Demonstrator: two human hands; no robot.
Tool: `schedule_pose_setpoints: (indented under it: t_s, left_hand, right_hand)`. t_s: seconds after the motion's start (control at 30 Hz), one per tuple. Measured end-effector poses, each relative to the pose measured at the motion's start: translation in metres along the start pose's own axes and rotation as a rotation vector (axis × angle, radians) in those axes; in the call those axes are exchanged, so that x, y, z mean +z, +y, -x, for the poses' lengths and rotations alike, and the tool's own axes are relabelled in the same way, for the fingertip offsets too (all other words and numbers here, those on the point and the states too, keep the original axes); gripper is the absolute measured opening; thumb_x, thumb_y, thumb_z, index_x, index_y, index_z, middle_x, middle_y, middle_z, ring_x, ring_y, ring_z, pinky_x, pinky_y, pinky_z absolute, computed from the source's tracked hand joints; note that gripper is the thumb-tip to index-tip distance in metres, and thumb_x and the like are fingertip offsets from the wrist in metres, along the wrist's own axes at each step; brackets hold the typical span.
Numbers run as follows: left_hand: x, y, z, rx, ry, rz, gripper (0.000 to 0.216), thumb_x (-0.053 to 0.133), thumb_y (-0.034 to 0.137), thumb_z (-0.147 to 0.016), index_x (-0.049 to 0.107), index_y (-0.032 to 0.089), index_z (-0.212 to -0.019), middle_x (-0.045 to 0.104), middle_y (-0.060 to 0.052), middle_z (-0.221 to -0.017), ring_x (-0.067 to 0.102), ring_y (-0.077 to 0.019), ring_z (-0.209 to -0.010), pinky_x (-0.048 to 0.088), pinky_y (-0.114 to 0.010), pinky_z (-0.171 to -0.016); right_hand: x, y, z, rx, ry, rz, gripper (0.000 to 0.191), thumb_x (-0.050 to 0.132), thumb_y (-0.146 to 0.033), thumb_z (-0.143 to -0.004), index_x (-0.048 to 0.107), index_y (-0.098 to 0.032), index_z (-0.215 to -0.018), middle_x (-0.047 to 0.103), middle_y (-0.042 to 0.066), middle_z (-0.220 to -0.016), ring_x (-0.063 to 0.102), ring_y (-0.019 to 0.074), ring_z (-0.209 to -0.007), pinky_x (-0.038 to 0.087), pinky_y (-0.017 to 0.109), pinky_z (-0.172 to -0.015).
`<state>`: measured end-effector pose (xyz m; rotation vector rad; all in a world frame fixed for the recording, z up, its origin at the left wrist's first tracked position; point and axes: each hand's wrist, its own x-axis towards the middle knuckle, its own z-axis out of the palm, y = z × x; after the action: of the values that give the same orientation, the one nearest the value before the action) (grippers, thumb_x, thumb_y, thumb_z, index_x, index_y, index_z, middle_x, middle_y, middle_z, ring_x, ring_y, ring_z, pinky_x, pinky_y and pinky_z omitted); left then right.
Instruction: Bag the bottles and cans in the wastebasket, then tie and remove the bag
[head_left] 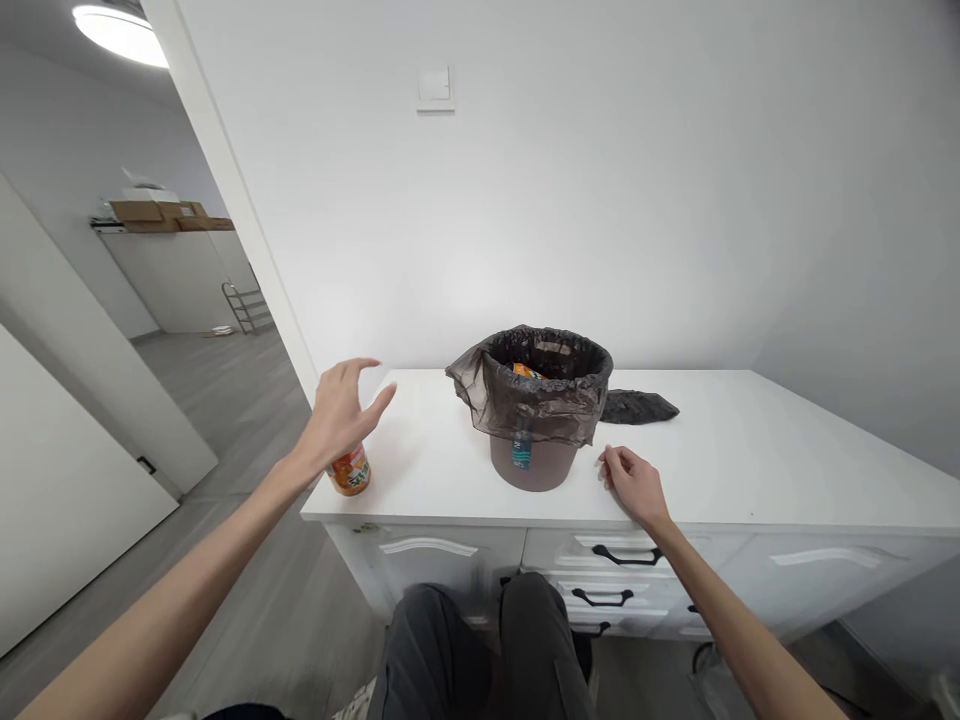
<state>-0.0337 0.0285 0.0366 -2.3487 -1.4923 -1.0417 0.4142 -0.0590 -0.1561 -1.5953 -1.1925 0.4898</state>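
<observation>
My left hand (pixel 341 410) is raised over the left end of the white cabinet, its thumb and fingers spread apart in a C with nothing between them. Just below it stands a can with an orange label (pixel 351 474), its upper part hidden by my hand. My right hand (pixel 634 485) rests curled on the cabinet top, and no object shows in it. Between the hands is a small trash bin (pixel 540 470), lined with a dark translucent bag (pixel 540 405) folded over its rim. Something orange (pixel 527 371) lies inside the bin, only partly visible.
A folded dark plastic bag (pixel 639 407) lies right of the bin. The cabinet top (pixel 787 450) meets a wall with a light switch (pixel 435 88). Drawers with black handles (pixel 602 597) sit below, close to my knees. At left is a doorway with cardboard boxes (pixel 150 212) beyond.
</observation>
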Motion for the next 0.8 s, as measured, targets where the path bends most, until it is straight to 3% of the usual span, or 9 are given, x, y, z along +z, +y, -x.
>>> schedule_pose_setpoints:
  t_s: [0.17, 0.27, 0.33, 0.43, 0.5, 0.57, 0.67, 0.8]
  left_hand:
    - [-0.009, -0.048, 0.051, -0.195, -0.297, -0.216, 0.076, 0.053, 0.072, -0.091, 0.058, 0.019, -0.146, 0.066, -0.02, -0.144, 0.059, -0.0438, -0.135, 0.049, -0.056, -0.109]
    - [-0.008, -0.051, 0.07, -0.274, -0.442, -0.176, 0.069, 0.048, 0.069, -0.092, 0.06, 0.022, -0.141, 0.066, -0.018, -0.143, 0.067, -0.0403, -0.125, 0.055, -0.05, -0.097]
    - [-0.01, -0.041, 0.072, -0.297, -0.446, -0.128, 0.066, 0.047, 0.067, -0.093, 0.059, 0.023, -0.141, 0.066, -0.017, -0.142, 0.069, -0.0385, -0.121, 0.056, -0.048, -0.094]
    - [-0.021, -0.01, 0.057, -0.271, -0.177, -0.008, 0.068, 0.053, 0.067, -0.095, 0.054, 0.021, -0.145, 0.064, -0.017, -0.14, 0.068, -0.0375, -0.124, 0.056, -0.049, -0.098]
    - [-0.03, 0.02, 0.036, -0.193, 0.081, 0.12, 0.067, 0.059, 0.065, -0.096, 0.051, 0.022, -0.147, 0.063, -0.016, -0.141, 0.065, -0.0353, -0.128, 0.055, -0.049, -0.105]
    - [-0.036, 0.055, 0.01, -0.092, 0.246, 0.265, 0.062, 0.062, 0.062, -0.097, 0.051, 0.024, -0.145, 0.062, -0.014, -0.141, 0.064, -0.0318, -0.129, 0.055, -0.047, -0.107]
    - [-0.029, 0.107, -0.033, 0.056, 0.247, 0.455, 0.051, 0.065, 0.06, -0.098, 0.057, 0.026, -0.134, 0.066, -0.011, -0.135, 0.067, -0.0279, -0.122, 0.058, -0.045, -0.102]
    - [0.011, 0.16, -0.081, 0.185, 0.045, 0.588, 0.051, 0.072, 0.059, -0.094, 0.06, 0.023, -0.127, 0.071, -0.011, -0.128, 0.069, -0.0269, -0.117, 0.058, -0.046, -0.103]
  right_hand:
    - [0.001, 0.012, -0.002, -0.015, -0.015, 0.006, 0.058, 0.045, -0.075, -0.099, 0.065, -0.024, -0.081, 0.068, 0.003, -0.065, 0.062, 0.0205, -0.06, 0.048, 0.034, -0.07]
    - [0.002, 0.018, -0.004, -0.012, -0.018, 0.017, 0.055, 0.045, -0.071, -0.1, 0.065, -0.024, -0.082, 0.069, 0.002, -0.066, 0.064, 0.0206, -0.061, 0.048, 0.033, -0.071]
    - [0.002, 0.02, -0.005, -0.016, -0.017, 0.03, 0.053, 0.045, -0.069, -0.1, 0.065, -0.024, -0.082, 0.069, 0.003, -0.066, 0.064, 0.0207, -0.061, 0.048, 0.033, -0.071]
    - [0.002, 0.021, -0.005, -0.025, -0.014, 0.045, 0.053, 0.044, -0.069, -0.101, 0.066, -0.024, -0.083, 0.07, 0.003, -0.067, 0.065, 0.021, -0.061, 0.048, 0.033, -0.071]
    - [0.001, 0.021, -0.006, -0.025, -0.012, 0.048, 0.054, 0.044, -0.07, -0.101, 0.066, -0.024, -0.083, 0.071, 0.004, -0.067, 0.065, 0.0216, -0.063, 0.048, 0.033, -0.07]
    - [0.001, 0.021, -0.006, -0.022, -0.011, 0.044, 0.055, 0.044, -0.072, -0.1, 0.066, -0.023, -0.083, 0.071, 0.004, -0.066, 0.066, 0.022, -0.063, 0.049, 0.034, -0.07]
    - [0.001, 0.021, -0.007, -0.014, -0.017, 0.026, 0.058, 0.045, -0.075, -0.099, 0.066, -0.024, -0.082, 0.071, 0.004, -0.066, 0.066, 0.0226, -0.063, 0.049, 0.034, -0.07]
    - [0.001, 0.02, -0.009, -0.012, -0.013, 0.002, 0.059, 0.045, -0.076, -0.099, 0.065, -0.024, -0.083, 0.071, 0.004, -0.067, 0.066, 0.0219, -0.062, 0.05, 0.034, -0.07]
